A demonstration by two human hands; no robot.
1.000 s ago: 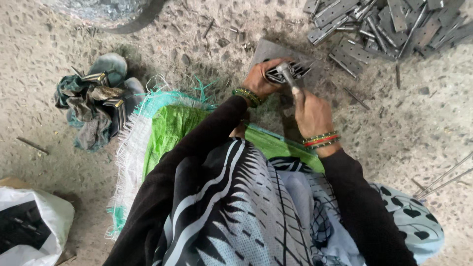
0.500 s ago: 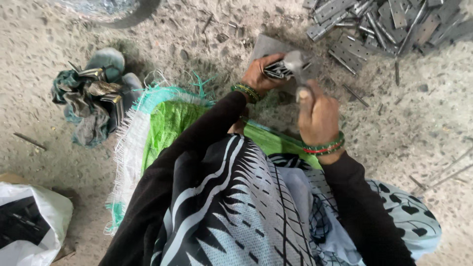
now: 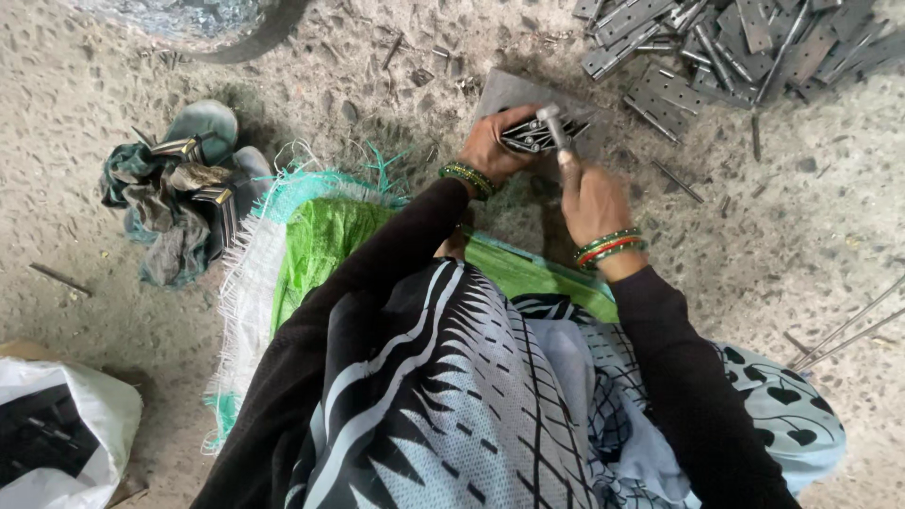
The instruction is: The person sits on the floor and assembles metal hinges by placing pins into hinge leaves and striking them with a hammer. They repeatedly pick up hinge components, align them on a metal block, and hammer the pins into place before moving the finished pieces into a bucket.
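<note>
**Hinge pieces under my hammer, on the grey block**

Hinge pieces, a small bundle of metal leaves, are pinched in my left hand; the fingers curl closed around the bundle and press it down on the flat grey block. My right hand is closed in a fist on the handle of a small hammer, and its head stands just over the bundle, touching it or almost; I cannot tell which. Both wrists carry green and red bangles.

The block lies on the rough concrete floor, near its far edge in my view. At the far right corner is a heap of flat hinge plates. Thin metal rods lie at the right edge. A green woven sack is spread under me, with sandals and rags to the left of it.
</note>
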